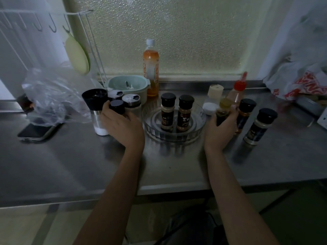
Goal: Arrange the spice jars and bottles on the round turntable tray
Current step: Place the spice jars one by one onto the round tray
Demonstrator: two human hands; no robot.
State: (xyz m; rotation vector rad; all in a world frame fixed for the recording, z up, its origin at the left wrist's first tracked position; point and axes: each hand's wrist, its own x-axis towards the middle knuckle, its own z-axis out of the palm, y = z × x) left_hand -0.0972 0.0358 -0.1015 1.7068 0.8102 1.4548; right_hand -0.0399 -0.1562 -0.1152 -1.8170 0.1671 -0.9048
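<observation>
Two jars (176, 112) stand on the tray (200, 124) between the hands, each seemingly gripping another: left hand (123, 126) a black-capped jar (117, 106), right hand (221, 128) a dark bottle (223, 110).

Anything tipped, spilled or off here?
Nothing spilled or tipped. Two jars stand upright on the tray; the rest are upright on the counter. Only oddities: a phone and a crumpled plastic bag sit among the spices at left.

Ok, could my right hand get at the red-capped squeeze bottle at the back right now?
Probably not yet. The right hand is already closed around a dark bottle, which stands directly in front of the red-capped squeeze bottle.
</observation>
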